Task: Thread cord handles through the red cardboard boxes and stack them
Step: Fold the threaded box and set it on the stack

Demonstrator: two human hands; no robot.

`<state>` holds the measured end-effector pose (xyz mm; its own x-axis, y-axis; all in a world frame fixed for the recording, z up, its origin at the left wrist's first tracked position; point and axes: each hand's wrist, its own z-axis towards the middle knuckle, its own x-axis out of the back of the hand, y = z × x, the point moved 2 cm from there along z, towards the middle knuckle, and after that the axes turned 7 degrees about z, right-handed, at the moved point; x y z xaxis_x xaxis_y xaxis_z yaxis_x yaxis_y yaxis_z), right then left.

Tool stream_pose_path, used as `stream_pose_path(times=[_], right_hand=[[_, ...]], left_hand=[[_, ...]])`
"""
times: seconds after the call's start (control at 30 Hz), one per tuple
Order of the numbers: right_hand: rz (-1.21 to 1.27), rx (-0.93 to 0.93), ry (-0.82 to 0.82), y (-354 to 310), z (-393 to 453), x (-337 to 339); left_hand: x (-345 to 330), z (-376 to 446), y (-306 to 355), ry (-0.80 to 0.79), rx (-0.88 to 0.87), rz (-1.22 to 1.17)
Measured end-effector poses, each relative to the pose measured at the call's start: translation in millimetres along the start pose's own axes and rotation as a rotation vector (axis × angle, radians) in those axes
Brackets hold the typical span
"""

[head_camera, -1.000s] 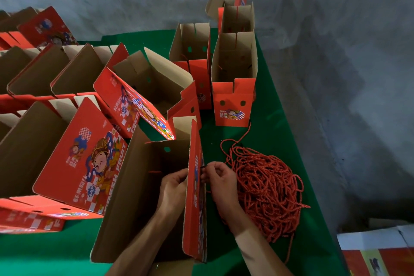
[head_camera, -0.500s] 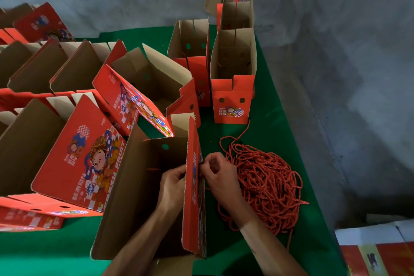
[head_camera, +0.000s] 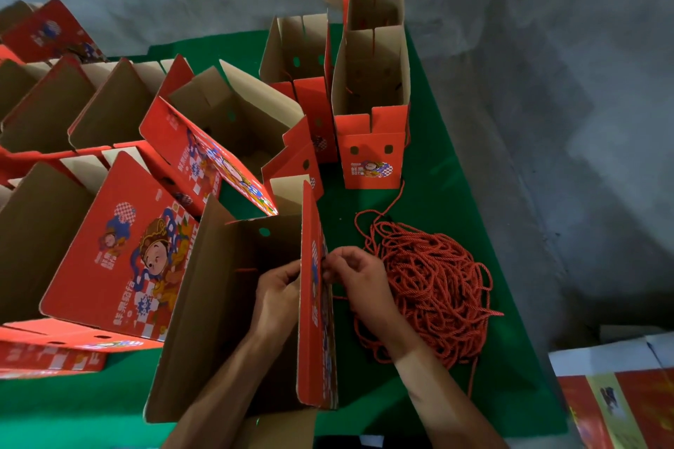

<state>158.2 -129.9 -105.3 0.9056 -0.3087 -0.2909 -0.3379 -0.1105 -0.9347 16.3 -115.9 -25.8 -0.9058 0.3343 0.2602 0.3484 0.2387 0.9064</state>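
An open red cardboard box (head_camera: 219, 306) stands in front of me on the green table, brown inside showing. My left hand (head_camera: 279, 297) is inside it, fingers against the inner face of its right wall (head_camera: 315, 321). Outside that wall, my right hand (head_camera: 359, 282) pinches a red cord end at a hole in the panel. A tangled heap of red cord (head_camera: 434, 288) lies just right of my right hand. Whether the left fingers hold the cord is hidden by the wall.
Several more open red boxes (head_camera: 120, 259) lean in rows to the left. Upright boxes (head_camera: 372, 113) stand in a line at the back right. The green table (head_camera: 448, 171) ends at the right beside a grey concrete floor. Flat printed sheets (head_camera: 620, 408) lie at bottom right.
Both hands have stayed at the right wall of the box; my right hand's fingers have shifted slightly at the hole. The view has tilted a little.
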Motion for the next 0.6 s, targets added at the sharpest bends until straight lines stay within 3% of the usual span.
stream_pose_path(times=[0.27, 0.4, 0.5, 0.6], right_hand=[[-0.077, -0.002, -0.087, 12.7, 4.2, 4.3], [-0.315, -0.093, -0.149, 29.9, 6.0, 30.3], [-0.380, -0.082, -0.012, 38.4, 4.8, 51.6], [-0.100, -0.213, 0.147, 32.0, 9.5, 50.6]], left_hand=[[1.2, 9.9, 4.0, 0.031, -0.011, 0.054], [17.6, 18.9, -5.5, 0.066, 0.048, 0.047], [27.7, 26.8, -12.3, 0.121, 0.168, -0.003], [28.1, 28.2, -12.2, 0.144, 0.236, 0.005]])
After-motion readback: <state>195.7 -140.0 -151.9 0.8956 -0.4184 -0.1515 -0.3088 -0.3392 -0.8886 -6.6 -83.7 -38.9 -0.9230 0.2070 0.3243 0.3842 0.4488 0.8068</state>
